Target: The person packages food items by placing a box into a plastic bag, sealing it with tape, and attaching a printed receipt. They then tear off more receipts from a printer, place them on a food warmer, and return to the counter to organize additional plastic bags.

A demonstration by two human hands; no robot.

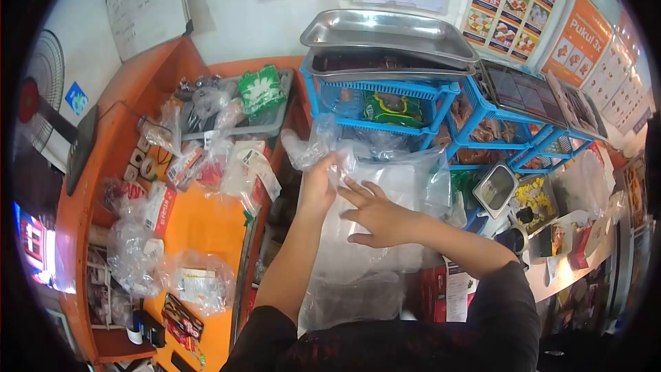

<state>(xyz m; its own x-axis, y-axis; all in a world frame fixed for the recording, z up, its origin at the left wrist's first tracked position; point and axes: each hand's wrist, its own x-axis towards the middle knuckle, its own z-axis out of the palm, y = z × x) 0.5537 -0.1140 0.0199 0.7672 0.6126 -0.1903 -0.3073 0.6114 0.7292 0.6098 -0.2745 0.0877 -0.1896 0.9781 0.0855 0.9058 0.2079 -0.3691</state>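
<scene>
A large clear plastic bag (361,258) lies spread in front of me, with white showing through it. My left hand (319,184) is closed on the bunched clear plastic at its upper left part. Beside it, my right hand (383,219) rests palm down over the bag, fingers spread and holding nothing. Its fingertips come close to my left hand. More crumpled clear plastic (308,149) sticks out to the left, just past my left hand. What lies under the bag is partly hidden.
Behind the bag, blue plastic racks (385,134) carry metal trays (392,33). An orange counter (206,224) on the left holds plastic bags and a grey tray (268,127). At right stand a small metal container (497,189) and a tub of yellow pieces (533,201).
</scene>
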